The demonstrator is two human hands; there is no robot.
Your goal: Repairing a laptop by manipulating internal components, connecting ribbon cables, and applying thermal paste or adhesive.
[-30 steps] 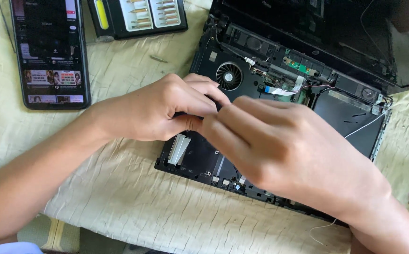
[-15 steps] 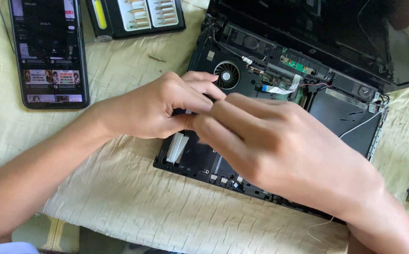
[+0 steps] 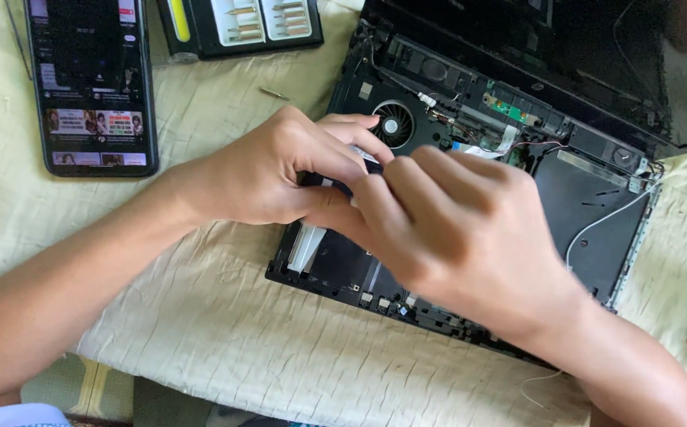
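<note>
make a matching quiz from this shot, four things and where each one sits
Things:
1. phone
2. bit case
3. fan
4. loose screw

Places:
A. inside the opened laptop, above the hands
B. top edge, right of the phone
C. far left on the cloth, screen lit
D. on the cloth below the bit case

Pairs: 1-C, 2-B, 3-A, 4-D

Work surface: a pale yellow, wrinkled cloth covers the support fully (the furniture beneath is hidden). Below the cloth's lower edge, a strip of patterned greenish covering shows. Lighting: soft, even daylight; source out of view.
</note>
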